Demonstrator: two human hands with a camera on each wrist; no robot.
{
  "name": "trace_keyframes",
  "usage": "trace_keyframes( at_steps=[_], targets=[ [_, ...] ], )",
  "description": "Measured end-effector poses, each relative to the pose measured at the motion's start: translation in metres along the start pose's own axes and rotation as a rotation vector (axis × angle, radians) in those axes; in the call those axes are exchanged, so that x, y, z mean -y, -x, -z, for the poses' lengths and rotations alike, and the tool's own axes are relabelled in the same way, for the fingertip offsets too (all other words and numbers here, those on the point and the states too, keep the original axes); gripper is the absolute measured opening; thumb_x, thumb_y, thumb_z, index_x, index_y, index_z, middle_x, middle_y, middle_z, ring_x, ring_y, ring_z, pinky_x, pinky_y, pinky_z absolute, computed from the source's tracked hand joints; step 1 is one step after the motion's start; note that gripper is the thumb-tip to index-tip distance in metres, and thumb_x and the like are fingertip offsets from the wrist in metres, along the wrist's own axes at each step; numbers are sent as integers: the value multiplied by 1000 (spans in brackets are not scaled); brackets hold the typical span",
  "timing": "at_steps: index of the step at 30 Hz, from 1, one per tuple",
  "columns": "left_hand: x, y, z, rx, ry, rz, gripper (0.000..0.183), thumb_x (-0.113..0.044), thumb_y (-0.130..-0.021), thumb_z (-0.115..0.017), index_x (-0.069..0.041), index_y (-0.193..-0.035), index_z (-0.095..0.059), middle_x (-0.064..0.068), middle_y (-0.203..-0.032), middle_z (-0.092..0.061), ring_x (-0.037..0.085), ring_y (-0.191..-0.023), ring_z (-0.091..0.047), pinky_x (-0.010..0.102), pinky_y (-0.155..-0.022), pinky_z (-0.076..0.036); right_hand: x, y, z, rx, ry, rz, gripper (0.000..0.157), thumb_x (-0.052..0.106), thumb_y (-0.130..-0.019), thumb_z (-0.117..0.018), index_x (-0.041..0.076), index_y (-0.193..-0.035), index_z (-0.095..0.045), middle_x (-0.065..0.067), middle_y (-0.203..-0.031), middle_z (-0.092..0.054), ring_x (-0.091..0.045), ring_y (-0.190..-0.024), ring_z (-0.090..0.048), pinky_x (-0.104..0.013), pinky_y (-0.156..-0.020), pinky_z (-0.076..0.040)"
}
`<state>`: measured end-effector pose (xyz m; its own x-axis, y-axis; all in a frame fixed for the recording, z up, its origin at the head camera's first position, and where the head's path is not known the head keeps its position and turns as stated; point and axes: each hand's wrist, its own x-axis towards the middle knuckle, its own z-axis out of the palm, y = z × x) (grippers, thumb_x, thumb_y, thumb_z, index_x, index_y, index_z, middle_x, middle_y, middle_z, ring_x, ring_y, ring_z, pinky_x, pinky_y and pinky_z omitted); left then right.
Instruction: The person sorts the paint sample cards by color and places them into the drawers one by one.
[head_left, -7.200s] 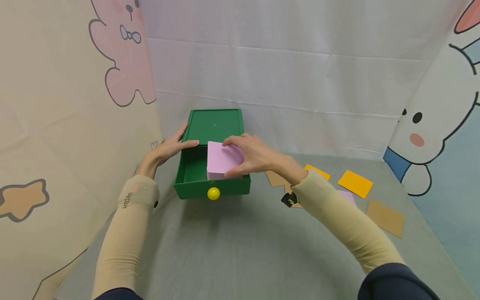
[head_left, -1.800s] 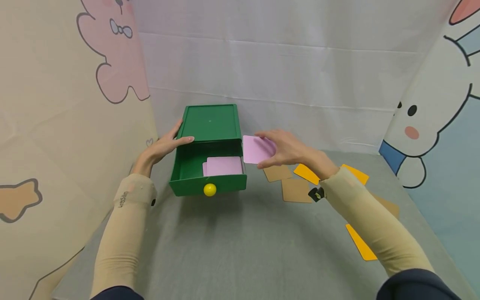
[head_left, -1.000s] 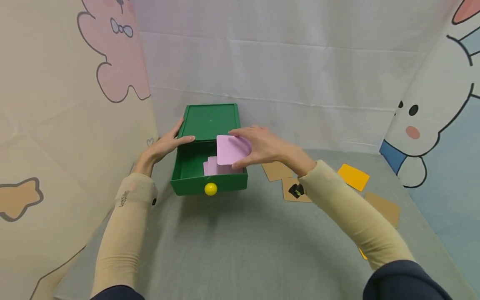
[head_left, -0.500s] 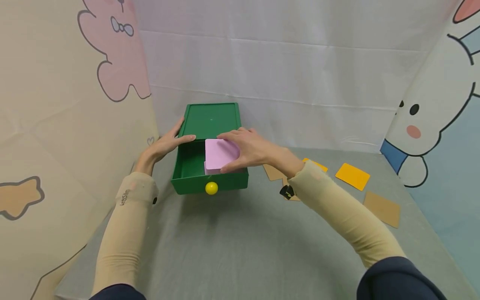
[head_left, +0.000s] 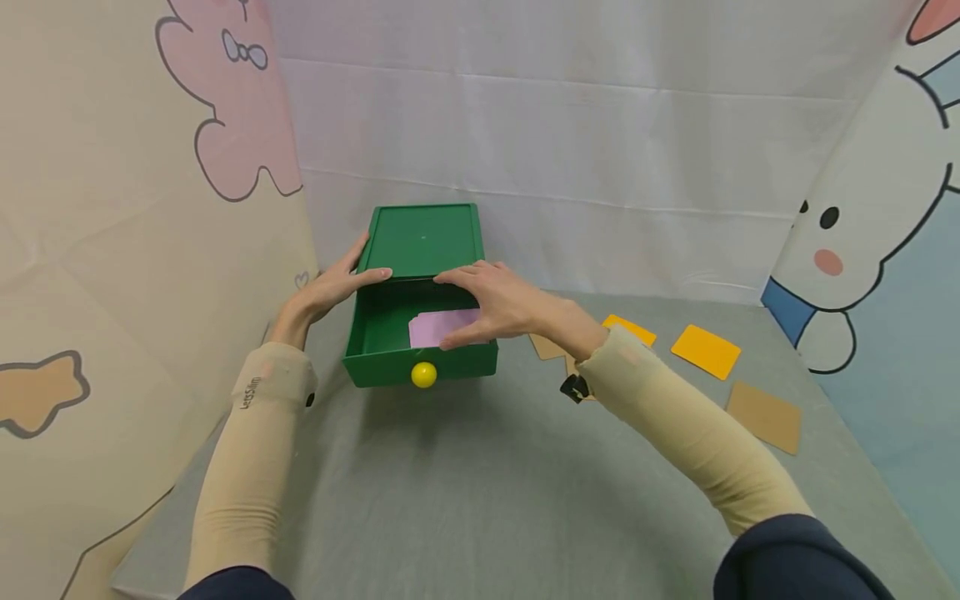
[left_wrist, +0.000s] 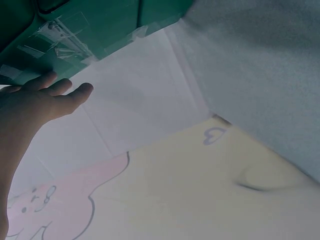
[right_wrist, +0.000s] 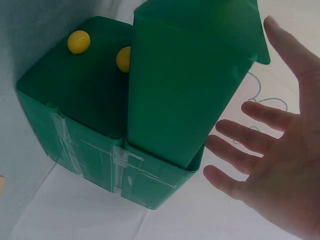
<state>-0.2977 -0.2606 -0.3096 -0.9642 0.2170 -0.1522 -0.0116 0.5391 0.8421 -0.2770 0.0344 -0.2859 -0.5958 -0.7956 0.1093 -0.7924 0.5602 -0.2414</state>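
A green drawer cabinet (head_left: 427, 240) stands against the back wall, its top drawer (head_left: 382, 368) pulled out. Several pink cards (head_left: 431, 328) lie in a stack at the drawer's right side, partly hidden by my right hand. My left hand (head_left: 330, 292) rests on the cabinet's left edge, thumb over the top and fingers straight along the side; in the left wrist view the fingers (left_wrist: 60, 91) touch its taped wall. Above the drawer's right part, my right hand (head_left: 502, 302) has its fingers spread and holds nothing. The right wrist view shows an empty palm (right_wrist: 285, 180) beside the drawer.
A yellow knob (head_left: 423, 375) sits on the open drawer's front; lower drawers carry yellow knobs (right_wrist: 78, 42) too. Orange cards (head_left: 706, 352) and brown cards (head_left: 765, 417) lie on the grey tabletop (head_left: 480, 500) to the right, some partly behind my right forearm.
My right hand carried a pink card leftward from beside the cabinet to over the drawer and let it go onto the stack. My left hand has stayed on the cabinet.
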Motion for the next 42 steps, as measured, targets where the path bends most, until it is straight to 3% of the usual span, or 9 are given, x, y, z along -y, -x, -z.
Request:
trace_keyframes(
  at_steps=[4,11,16,19,22,26,31,36,42],
  targets=[
    [-3,2,0,-2,8,-6,97,-46,-93,-57,-31,-153,18,-1,-162,17,27,-151,10,62,-119,-3,2,13,-4,-81,-92,39,78,56,-78,-72,16,-141,-48,-3,-142,-52,-22,-129,-44,-48,-111,-31],
    [-6,8,-1,-1,-13,11,96,-45,-93,-56,-31,-153,17,-2,-162,19,28,-151,13,63,-119,-3,17,46,-28,-364,-297,230,54,31,-80,-78,9,-126,-59,-5,-124,-62,-19,-111,-55,-38,-96,-47],
    [-5,7,-2,-4,-16,5,95,-47,-93,-56,-32,-153,17,-3,-162,19,28,-151,13,63,-118,-2,34,64,-57,-549,-396,355,43,30,-84,-75,6,-117,-61,-7,-110,-64,-19,-99,-57,-34,-85,-52],
    [-4,5,-2,-4,-10,0,96,-48,-93,-56,-32,-153,17,-2,-162,18,28,-151,12,64,-118,-2,42,72,-75,-575,-447,371,37,31,-88,-71,6,-113,-61,-7,-106,-65,-19,-95,-59,-35,-80,-54],
    [-4,4,-1,-5,-4,2,96,-47,-92,-56,-32,-153,17,-2,-162,18,28,-151,12,64,-118,-2,48,77,-89,-507,-523,300,32,26,-87,-72,8,-111,-62,-2,-104,-67,-13,-89,-59,-33,-75,-55],
    [-3,5,-1,-9,-1,7,96,-47,-93,-56,-32,-153,17,-2,-162,18,28,-151,12,63,-118,-2,52,75,-106,-307,-721,103,25,23,-89,-69,12,-111,-64,0,-100,-69,-7,-82,-60,-28,-72,-55],
    [-3,5,-2,-9,-2,8,96,-47,-93,-56,-32,-153,17,-2,-162,19,28,-151,13,63,-119,-2,56,63,-121,-140,-1038,-109,28,32,-95,-60,8,-110,-63,-11,-99,-72,-21,-76,-67,-29,-71,-58],
    [-1,4,-2,-7,0,8,96,-48,-92,-57,-33,-153,16,-3,-162,18,27,-151,13,62,-119,-2,67,49,-122,-111,-1257,-252,37,35,-97,-56,0,-108,-62,-22,-98,-73,-23,-69,-67,-33,-69,-59],
    [0,2,0,-6,-2,9,96,-49,-92,-57,-34,-153,16,-4,-162,18,26,-151,14,63,-119,-2,76,37,-121,-181,-1342,-368,46,41,-98,-52,-3,-104,-65,-25,-91,-73,-15,-59,-64,-32,-64,-59]
  ],
)
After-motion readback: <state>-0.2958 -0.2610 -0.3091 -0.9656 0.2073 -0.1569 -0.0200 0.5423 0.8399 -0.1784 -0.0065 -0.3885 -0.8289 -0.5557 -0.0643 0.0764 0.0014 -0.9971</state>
